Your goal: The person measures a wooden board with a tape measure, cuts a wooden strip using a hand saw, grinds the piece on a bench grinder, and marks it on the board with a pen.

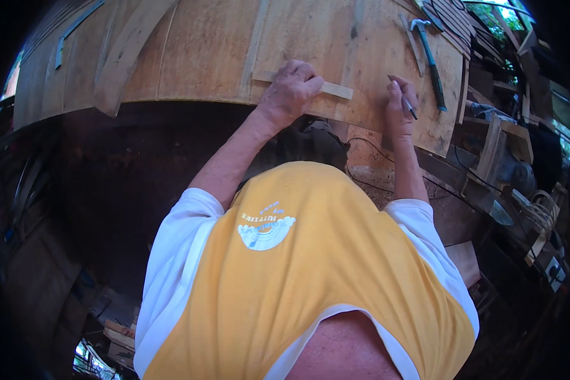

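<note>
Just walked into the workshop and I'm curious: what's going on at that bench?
A person in a yellow shirt leans over a plywood sheet. The left hand presses a thin wood strip flat on the sheet, while the right hand holds a pen with its tip near the sheet. A hammer lies on the sheet's far right.

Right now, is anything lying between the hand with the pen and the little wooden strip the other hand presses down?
Nothing visible does. Only bare plywood sheet lies between the right hand holding the pen and the wooden strip under the left hand. The hammer lies farther right.
</note>
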`<state>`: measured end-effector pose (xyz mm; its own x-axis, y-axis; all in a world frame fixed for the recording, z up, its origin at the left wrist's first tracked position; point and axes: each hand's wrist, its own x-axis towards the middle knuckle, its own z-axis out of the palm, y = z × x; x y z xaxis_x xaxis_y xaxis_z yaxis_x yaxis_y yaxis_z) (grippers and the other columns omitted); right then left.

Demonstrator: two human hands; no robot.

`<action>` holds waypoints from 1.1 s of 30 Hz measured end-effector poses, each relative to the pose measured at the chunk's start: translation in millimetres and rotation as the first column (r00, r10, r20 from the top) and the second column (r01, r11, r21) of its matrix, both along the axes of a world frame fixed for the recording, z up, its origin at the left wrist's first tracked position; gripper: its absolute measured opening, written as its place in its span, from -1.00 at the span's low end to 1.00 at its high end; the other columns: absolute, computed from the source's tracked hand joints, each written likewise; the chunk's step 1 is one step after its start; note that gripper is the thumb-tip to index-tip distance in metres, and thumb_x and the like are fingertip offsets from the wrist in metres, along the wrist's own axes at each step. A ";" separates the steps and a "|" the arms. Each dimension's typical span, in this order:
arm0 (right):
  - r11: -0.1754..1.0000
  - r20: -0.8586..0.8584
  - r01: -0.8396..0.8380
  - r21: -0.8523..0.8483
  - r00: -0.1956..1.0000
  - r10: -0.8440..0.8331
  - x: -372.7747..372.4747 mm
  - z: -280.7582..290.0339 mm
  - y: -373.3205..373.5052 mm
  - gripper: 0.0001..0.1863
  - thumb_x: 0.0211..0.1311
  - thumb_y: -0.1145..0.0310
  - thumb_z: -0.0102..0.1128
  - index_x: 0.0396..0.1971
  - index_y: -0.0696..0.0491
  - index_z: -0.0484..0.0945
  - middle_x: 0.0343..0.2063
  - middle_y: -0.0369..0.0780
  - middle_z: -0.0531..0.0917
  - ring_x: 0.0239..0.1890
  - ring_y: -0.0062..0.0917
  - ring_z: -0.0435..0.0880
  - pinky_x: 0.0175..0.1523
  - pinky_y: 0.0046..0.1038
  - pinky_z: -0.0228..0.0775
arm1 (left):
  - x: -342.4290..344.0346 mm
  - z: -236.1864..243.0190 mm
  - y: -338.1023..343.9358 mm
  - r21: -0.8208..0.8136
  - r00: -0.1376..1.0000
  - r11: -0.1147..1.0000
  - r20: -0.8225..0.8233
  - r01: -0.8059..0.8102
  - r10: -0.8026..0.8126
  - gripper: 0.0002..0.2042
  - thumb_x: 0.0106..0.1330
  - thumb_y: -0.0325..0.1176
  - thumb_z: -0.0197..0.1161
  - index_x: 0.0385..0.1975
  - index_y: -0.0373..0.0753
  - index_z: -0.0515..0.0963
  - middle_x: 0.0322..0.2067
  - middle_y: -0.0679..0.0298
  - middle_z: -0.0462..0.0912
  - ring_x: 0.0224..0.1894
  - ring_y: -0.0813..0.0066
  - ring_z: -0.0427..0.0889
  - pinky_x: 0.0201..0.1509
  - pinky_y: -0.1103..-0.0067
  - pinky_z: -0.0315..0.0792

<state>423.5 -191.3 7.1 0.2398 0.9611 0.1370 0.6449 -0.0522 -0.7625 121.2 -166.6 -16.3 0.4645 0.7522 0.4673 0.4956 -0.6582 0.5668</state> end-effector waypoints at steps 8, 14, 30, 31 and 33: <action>0.999 -0.508 -0.031 0.045 0.860 0.049 -40.6 -4.1 -51.1 -0.92 0.41 0.46 0.14 -0.28 0.14 0.54 -0.43 -0.29 0.58 -0.38 -0.62 0.53 -0.20 -0.52 0.43 | 3.5 11.8 3.8 -0.024 0.998 0.999 -0.037 0.046 -0.046 -0.77 0.24 -0.47 0.44 -0.11 -0.23 0.68 -0.23 0.20 0.60 -0.07 0.14 0.55 0.08 0.31 0.46; 0.985 -0.276 -0.069 0.160 0.955 0.112 -45.4 -5.1 -45.2 -0.96 0.29 0.46 0.20 -0.35 0.10 0.57 -0.57 -0.21 0.55 -0.57 -0.44 0.57 -0.39 -0.41 0.44 | 9.6 11.9 5.5 -0.023 0.996 0.998 -0.073 0.057 -0.058 -0.75 0.23 -0.51 0.44 -0.09 -0.26 0.69 -0.22 0.19 0.61 -0.09 0.14 0.56 0.06 0.32 0.45; 0.977 -0.049 -0.160 0.141 0.985 0.168 -53.8 0.9 -32.9 -0.94 0.21 0.42 0.27 -0.35 0.04 0.58 -0.48 -0.12 0.63 -0.43 -0.18 0.71 -0.30 -0.27 0.56 | 9.2 11.2 6.7 -0.003 0.997 0.999 -0.058 0.054 -0.054 -0.72 0.22 -0.54 0.46 -0.05 -0.28 0.71 -0.22 0.19 0.61 -0.09 0.17 0.56 0.03 0.35 0.46; 0.981 -0.068 -0.160 0.112 0.983 0.169 -52.6 1.8 -33.1 -0.94 0.22 0.42 0.27 -0.35 0.04 0.58 -0.48 -0.12 0.63 -0.42 -0.18 0.70 -0.29 -0.27 0.56 | 9.0 11.5 6.0 0.005 0.997 0.998 -0.051 0.058 -0.058 -0.73 0.21 -0.53 0.46 -0.07 -0.28 0.71 -0.24 0.19 0.60 -0.10 0.16 0.55 0.01 0.33 0.46; 0.977 -0.078 -0.191 0.093 0.977 0.199 -48.7 2.4 -34.5 -0.94 0.22 0.42 0.27 -0.35 0.05 0.58 -0.48 -0.11 0.63 -0.42 -0.17 0.70 -0.29 -0.27 0.55 | 8.6 10.6 5.5 0.004 0.998 0.999 -0.042 0.051 -0.051 -0.73 0.21 -0.53 0.46 -0.07 -0.29 0.71 -0.24 0.19 0.60 -0.10 0.16 0.55 0.01 0.34 0.46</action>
<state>374.8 -225.7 9.5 0.0633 0.9764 0.2067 0.5678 0.1351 -0.8120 129.8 -161.1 -5.6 0.5214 0.7246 0.4507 0.4842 -0.6861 0.5429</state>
